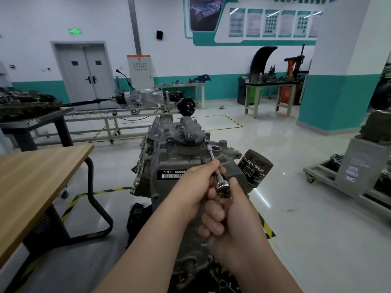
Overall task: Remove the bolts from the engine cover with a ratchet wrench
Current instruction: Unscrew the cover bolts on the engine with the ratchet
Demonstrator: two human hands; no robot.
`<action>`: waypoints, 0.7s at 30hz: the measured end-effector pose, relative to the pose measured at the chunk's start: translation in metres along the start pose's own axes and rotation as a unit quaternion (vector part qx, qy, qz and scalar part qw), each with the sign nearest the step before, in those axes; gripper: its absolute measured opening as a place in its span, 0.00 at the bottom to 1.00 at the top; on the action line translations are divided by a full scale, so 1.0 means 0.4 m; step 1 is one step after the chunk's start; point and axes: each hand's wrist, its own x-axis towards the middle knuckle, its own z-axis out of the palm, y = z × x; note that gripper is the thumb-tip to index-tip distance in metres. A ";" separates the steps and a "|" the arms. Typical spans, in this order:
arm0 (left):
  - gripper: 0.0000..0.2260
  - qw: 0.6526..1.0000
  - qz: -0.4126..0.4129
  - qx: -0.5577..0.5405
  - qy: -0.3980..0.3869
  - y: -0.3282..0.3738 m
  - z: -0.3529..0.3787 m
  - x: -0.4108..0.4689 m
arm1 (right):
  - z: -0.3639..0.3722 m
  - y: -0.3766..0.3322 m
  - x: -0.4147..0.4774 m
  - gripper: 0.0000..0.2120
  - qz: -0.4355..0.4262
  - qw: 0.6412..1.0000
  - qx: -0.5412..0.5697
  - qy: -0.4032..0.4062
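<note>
Ratchet wrench (222, 187) was gripped by right hand (231, 220); ext. bar (210, 150) was pinched by left hand (194, 187), prob. so socket (205, 141) was steadied on bolt, hidden beneath, atop engine cover (163, 132).

Both bare forearms are pointing forward and meeting in the middle. The left forearm (143, 254) is entering from the bottom centre, and the right forearm (266, 269) from the lower right. The left hand (194, 189) is showing its back to the camera, and its fingers (214, 166) are pinching the thin shaft of the shiny silver metal ratchet wrench (222, 186). The right hand (232, 220) is sitting just below the left one and touching it. Its fingers (213, 214) are curling round the wrench handle, and its thumb (234, 183) is pointing up beside the round head.
</note>
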 end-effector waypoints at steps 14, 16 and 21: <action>0.13 1.000 0.001 -0.006 0.007 -0.010 0.004 -0.005 | -0.047 -0.049 -0.005 0.30 -0.211 0.794 -0.560 0.109; 0.15 1.000 0.009 0.007 0.011 -0.012 0.004 -0.006 | -0.035 -0.062 -0.012 0.27 -0.249 0.698 -0.658 0.136; 0.15 0.999 0.005 -0.027 0.027 -0.006 0.001 -0.009 | -0.002 -0.074 -0.014 0.23 -0.298 0.514 -0.782 0.187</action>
